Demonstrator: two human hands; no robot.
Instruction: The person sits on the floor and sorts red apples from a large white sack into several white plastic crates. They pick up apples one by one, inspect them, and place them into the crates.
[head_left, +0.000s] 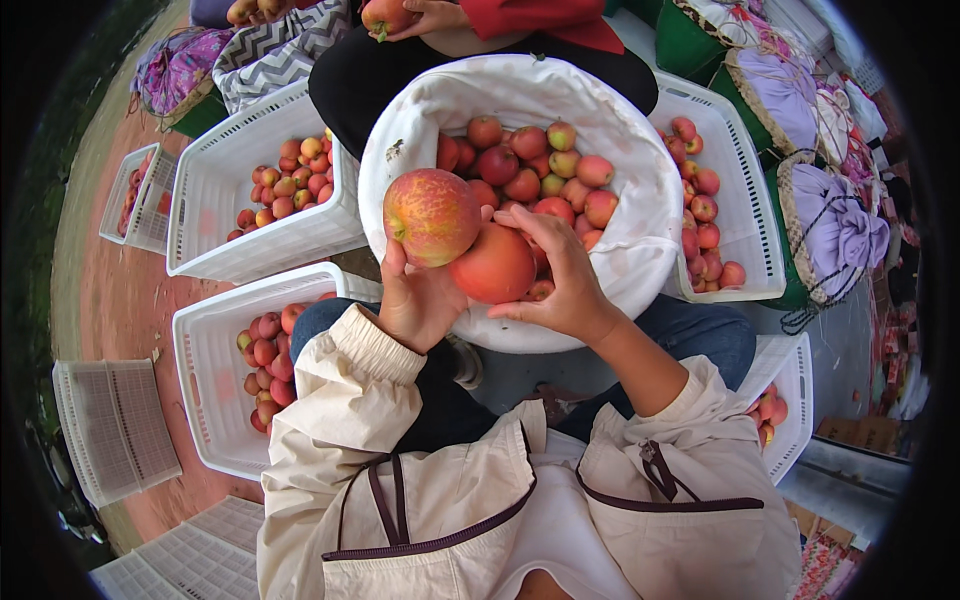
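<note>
My left hand (424, 296) holds a large red-and-yellow streaked apple (431, 217), its thumb below the fruit and part of the grip hidden behind it. My right hand (562, 277) has thumb and fingers curved around an orange-red apple (493, 264), which touches or overlaps the streaked one in this view. Both hands are over the near left part of a round basket lined with white cloth (637, 172). Inside the basket lies a heap of red and yellow-green apples (529, 161).
White plastic crates with apples stand at the left (225, 172), lower left (202, 375), right (750, 180) and lower right (799, 420). Across the basket sits a person (480, 30) holding an apple. Cloth-covered green baskets (832, 225) line the right side.
</note>
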